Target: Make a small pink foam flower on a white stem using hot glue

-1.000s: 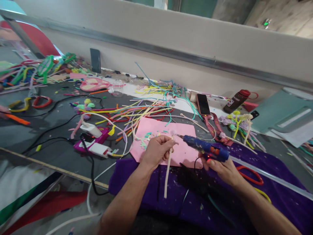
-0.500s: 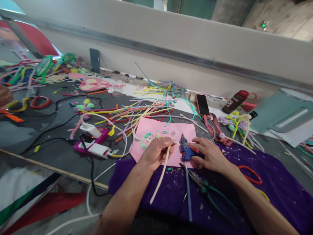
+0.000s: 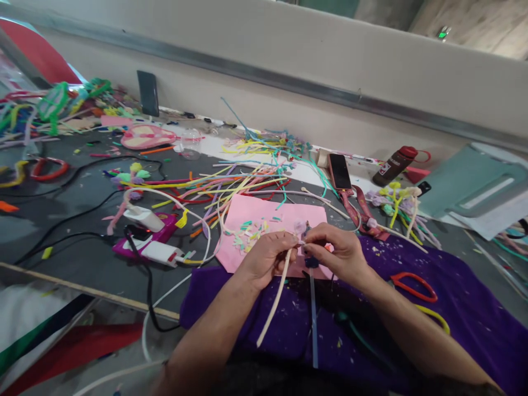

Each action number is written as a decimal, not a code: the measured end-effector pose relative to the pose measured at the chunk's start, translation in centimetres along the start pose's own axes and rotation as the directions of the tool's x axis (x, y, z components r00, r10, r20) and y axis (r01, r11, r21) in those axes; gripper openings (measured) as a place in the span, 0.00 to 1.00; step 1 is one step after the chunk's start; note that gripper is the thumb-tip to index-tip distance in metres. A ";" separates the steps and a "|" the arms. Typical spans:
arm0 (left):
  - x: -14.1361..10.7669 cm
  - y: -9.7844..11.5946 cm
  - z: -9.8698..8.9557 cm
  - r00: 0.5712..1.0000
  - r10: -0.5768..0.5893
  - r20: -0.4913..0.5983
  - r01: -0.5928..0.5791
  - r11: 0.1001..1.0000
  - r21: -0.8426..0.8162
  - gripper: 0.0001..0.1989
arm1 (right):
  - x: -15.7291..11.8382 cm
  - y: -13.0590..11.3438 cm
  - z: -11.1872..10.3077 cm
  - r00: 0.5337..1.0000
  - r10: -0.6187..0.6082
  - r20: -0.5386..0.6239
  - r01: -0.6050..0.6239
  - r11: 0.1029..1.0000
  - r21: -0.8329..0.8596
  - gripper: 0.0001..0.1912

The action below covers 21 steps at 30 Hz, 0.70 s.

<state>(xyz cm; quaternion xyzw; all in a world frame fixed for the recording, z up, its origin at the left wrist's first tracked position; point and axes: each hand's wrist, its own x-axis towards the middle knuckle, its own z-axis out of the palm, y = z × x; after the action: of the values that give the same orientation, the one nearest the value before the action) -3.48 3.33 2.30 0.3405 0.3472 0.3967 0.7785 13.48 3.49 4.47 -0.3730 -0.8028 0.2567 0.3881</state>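
Cream stem (image 3: 275, 303): a slim, soft-looking, fuzzy rod, rising into the left hand, its free end slanting down toward the wearer, gently bowed.
Left hand (image 3: 267, 257): thumb and fingers pinch the stem near its upper end.
Right hand (image 3: 339, 250): thumb and forefinger close together at the left fingertips; what they grip is too small to tell.
Lilac tuft (image 3: 300, 226): fluffy, rounded, just beyond the meeting fingertips; whether it joins the stem is unclear.
Glue gun (image 3: 312, 262): blue, hard-shelled, partly hidden by the right hand, with a translucent glue stick (image 3: 314, 319) trailing toward the wearer.
Pink sheet (image 3: 239, 209): flat, smooth, beneath both hands, strewn with clipped scraps (image 3: 248, 233) beyond the left.
Purple cloth (image 3: 470, 308): plush, flecked, under the forearms.
Stems (image 3: 243, 180): thin, many-coloured, heaped beyond the left hand.
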 end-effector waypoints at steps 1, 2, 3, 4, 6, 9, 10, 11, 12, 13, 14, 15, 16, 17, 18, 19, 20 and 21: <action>0.0 0.0 0.0 1.000 0.001 -0.010 -0.001 1.000 0.020 0.10 | 0.0 0.0 -0.2 0.999 -0.014 0.028 0.014 1.000 0.003 0.05; 0.0 0.0 0.0 1.000 0.001 -0.017 0.000 0.999 0.042 0.10 | 0.1 0.0 -0.5 0.998 -0.029 0.053 0.029 1.000 0.005 0.05; 0.0 -0.1 0.0 1.000 -0.001 -0.022 0.002 0.998 0.062 0.10 | 0.1 0.1 -0.7 0.997 -0.041 0.067 0.040 0.999 0.005 0.06; 0.0 -0.1 0.0 1.000 -0.002 -0.024 0.004 0.997 0.079 0.10 | 0.1 0.1 -0.8 0.996 -0.049 0.069 0.049 0.999 0.005 0.06; 0.0 -0.2 0.1 1.000 -0.005 -0.025 0.007 0.995 0.096 0.10 | 0.1 0.2 -1.0 0.997 -0.059 0.055 0.058 0.998 0.008 0.06; 0.1 -0.3 0.1 1.000 -0.002 -0.030 0.005 0.995 0.104 0.10 | 0.1 0.3 -1.2 0.993 -0.093 0.076 0.095 0.995 -0.023 0.05; 0.1 -0.4 0.1 1.000 -0.002 -0.031 0.006 0.994 0.105 0.09 | 0.1 0.3 -1.3 0.989 -0.108 0.102 0.114 0.992 -0.053 0.05; 0.2 -0.5 0.2 1.000 -0.003 -0.031 0.006 0.995 0.104 0.09 | 0.1 0.4 -1.4 0.985 -0.119 0.128 0.131 0.988 -0.088 0.05; 0.2 -0.6 0.2 0.999 -0.001 -0.032 0.004 0.995 0.101 0.09 | 0.1 0.4 -1.5 0.981 -0.123 0.149 0.141 0.983 -0.119 0.06; 0.3 -0.7 0.2 0.999 0.001 -0.033 0.002 0.995 0.096 0.10 | 0.1 0.5 -1.5 0.980 -0.119 0.158 0.141 0.980 -0.140 0.06; 0.4 -0.8 0.2 0.999 0.005 -0.036 -0.002 0.996 0.090 0.10 | 0.0 0.5 -1.5 0.983 -0.104 0.151 0.126 0.981 -0.146 0.06; 0.5 -0.9 0.2 0.999 0.010 -0.039 -0.006 0.996 0.083 0.10 | 0.0 0.6 -1.3 0.989 -0.074 0.129 0.091 0.987 -0.133 0.05; 0.6 -1.0 0.3 0.999 0.014 -0.040 -0.011 0.997 0.075 0.11 | -0.1 0.6 -1.1 0.995 -0.025 0.096 0.034 0.995 -0.096 0.05; 0.6 -1.1 0.3 0.999 0.018 -0.040 -0.016 0.998 0.065 0.11 | -0.2 0.7 -0.8 0.997 0.044 0.062 -0.042 0.999 -0.029 0.04; 0.7 -1.1 0.3 0.999 0.022 -0.040 -0.020 0.998 0.052 0.11 | -0.4 0.7 -0.5 0.992 0.123 0.036 -0.125 0.990 0.066 0.04; 0.7 -1.1 0.4 0.999 0.025 -0.036 -0.023 0.999 0.038 0.11 | -0.5 0.7 -0.1 0.979 0.203 0.025 -0.204 0.963 0.174 0.04; 0.7 -1.1 0.4 0.999 0.028 -0.031 -0.027 0.999 0.025 0.11 | -0.6 0.8 0.3 0.961 0.274 0.028 -0.271 0.921 0.282 0.04; 0.7 -1.0 0.5 0.999 0.033 -0.028 -0.033 0.999 0.014 0.11 | -0.6 0.8 0.6 0.944 0.328 0.035 -0.317 0.871 0.376 0.05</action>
<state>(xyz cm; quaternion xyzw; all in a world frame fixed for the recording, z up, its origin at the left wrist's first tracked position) -2.38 3.32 1.57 0.3460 0.3551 0.4118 0.7646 13.60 3.41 3.27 -0.4240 -0.6592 0.4613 0.4158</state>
